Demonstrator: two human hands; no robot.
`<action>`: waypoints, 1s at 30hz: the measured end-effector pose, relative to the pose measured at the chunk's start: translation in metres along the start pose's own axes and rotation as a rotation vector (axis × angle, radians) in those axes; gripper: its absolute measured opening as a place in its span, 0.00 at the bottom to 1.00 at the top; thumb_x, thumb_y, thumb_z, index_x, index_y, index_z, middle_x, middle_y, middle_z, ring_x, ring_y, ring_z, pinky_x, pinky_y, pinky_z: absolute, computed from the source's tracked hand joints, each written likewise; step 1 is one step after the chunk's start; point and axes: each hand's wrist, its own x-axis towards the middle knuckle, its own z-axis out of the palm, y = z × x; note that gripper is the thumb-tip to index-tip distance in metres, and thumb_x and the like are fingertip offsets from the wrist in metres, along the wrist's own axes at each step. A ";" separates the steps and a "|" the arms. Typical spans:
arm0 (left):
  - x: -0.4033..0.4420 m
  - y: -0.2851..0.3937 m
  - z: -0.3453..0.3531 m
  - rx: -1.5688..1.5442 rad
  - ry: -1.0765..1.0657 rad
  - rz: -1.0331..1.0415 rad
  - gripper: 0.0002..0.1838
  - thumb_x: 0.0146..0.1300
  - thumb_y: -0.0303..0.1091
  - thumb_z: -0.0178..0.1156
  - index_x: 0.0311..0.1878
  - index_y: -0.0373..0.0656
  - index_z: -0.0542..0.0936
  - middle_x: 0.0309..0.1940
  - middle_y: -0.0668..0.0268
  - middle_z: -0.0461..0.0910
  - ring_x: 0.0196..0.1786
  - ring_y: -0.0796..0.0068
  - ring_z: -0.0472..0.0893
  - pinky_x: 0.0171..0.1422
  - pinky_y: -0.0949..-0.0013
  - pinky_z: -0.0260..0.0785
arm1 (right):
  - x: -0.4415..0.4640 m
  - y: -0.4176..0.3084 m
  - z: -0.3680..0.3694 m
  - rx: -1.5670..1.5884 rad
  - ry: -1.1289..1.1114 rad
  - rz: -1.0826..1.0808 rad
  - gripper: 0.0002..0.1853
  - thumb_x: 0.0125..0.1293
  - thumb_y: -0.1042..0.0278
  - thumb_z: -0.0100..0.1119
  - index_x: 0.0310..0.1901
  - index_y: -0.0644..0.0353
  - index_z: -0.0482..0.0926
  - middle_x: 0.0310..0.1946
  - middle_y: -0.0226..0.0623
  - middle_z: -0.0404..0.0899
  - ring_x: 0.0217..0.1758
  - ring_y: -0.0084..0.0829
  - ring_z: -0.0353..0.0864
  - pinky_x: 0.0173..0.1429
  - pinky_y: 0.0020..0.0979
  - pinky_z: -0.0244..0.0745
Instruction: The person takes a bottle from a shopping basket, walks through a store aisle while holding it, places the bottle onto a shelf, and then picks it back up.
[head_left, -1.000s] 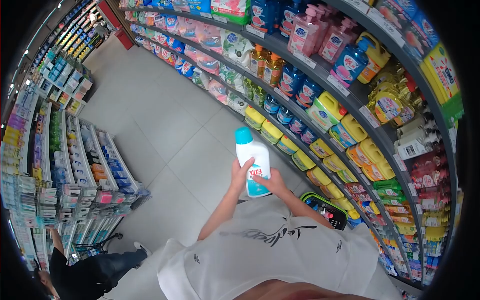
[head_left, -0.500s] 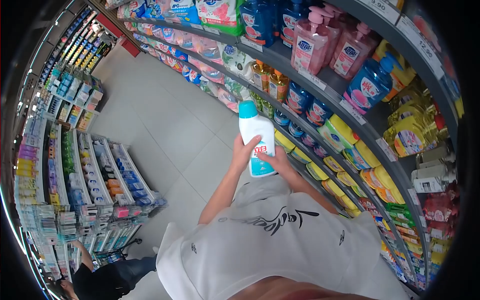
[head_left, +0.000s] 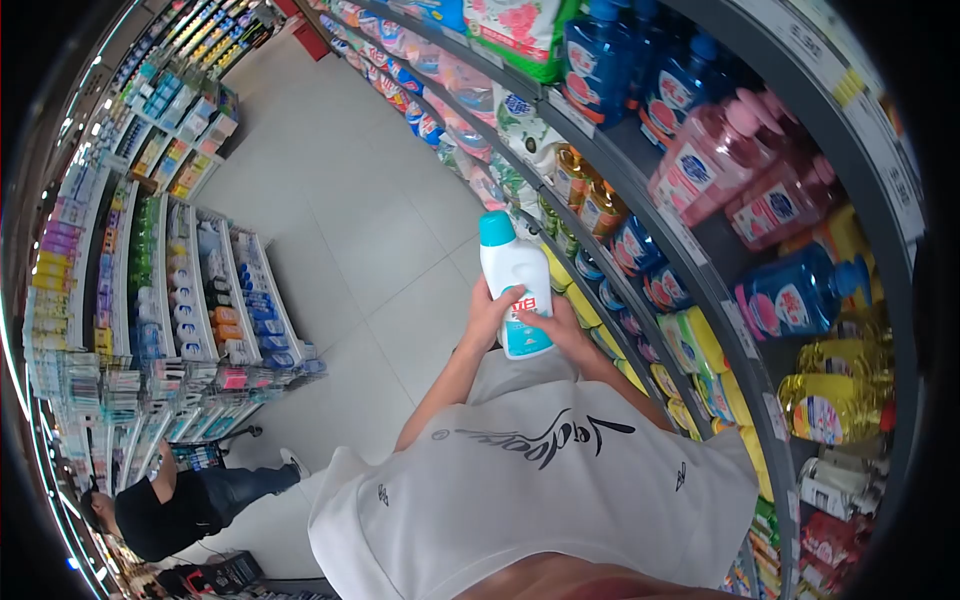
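A white detergent bottle with a teal cap and a red-and-teal label is held upright in front of my white shirt. Around its left side wraps my left hand, the thumb lying across the label. From the other side my right hand grips the lower part, its thumb also on the front. Both hands are closed on the bottle; the fingers behind it are hidden.
Shelves on the right carry pink pump bottles, a blue pump bottle and yellow liquid bottles. Bagged goods line the far shelf. Across the grey tiled floor stands another shelf unit, with a person in black beside it.
My view has turned, so the right-hand shelves appear nearer and tilted. The bottle stays in both hands, almost in the same place. The person at lower left shows more fully.
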 end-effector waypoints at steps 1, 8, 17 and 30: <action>0.003 0.001 -0.005 -0.002 0.012 0.004 0.23 0.57 0.25 0.58 0.56 0.32 0.68 0.48 0.57 0.77 0.48 0.68 0.79 0.52 0.66 0.74 | 0.006 -0.003 0.004 -0.007 -0.010 0.009 0.20 0.55 0.64 0.68 0.46 0.67 0.79 0.39 0.38 0.82 0.41 0.25 0.82 0.44 0.26 0.76; 0.040 0.008 -0.050 -0.039 0.066 -0.011 0.23 0.56 0.25 0.59 0.55 0.33 0.69 0.48 0.56 0.77 0.48 0.68 0.79 0.51 0.65 0.74 | 0.065 -0.002 0.024 -0.069 -0.051 0.064 0.20 0.55 0.63 0.68 0.46 0.68 0.79 0.38 0.38 0.83 0.40 0.25 0.82 0.43 0.26 0.76; 0.109 0.041 -0.147 -0.012 0.099 -0.028 0.24 0.53 0.24 0.60 0.55 0.33 0.69 0.47 0.57 0.77 0.48 0.67 0.79 0.51 0.65 0.74 | 0.170 -0.003 0.090 -0.040 -0.085 0.187 0.21 0.57 0.64 0.67 0.50 0.66 0.76 0.43 0.38 0.81 0.44 0.27 0.81 0.48 0.29 0.76; 0.211 0.106 -0.278 -0.026 0.039 0.025 0.22 0.54 0.28 0.64 0.52 0.32 0.72 0.43 0.57 0.80 0.44 0.70 0.80 0.49 0.66 0.74 | 0.298 -0.034 0.196 -0.120 -0.023 0.157 0.24 0.57 0.58 0.67 0.50 0.66 0.77 0.42 0.37 0.81 0.44 0.25 0.80 0.47 0.28 0.74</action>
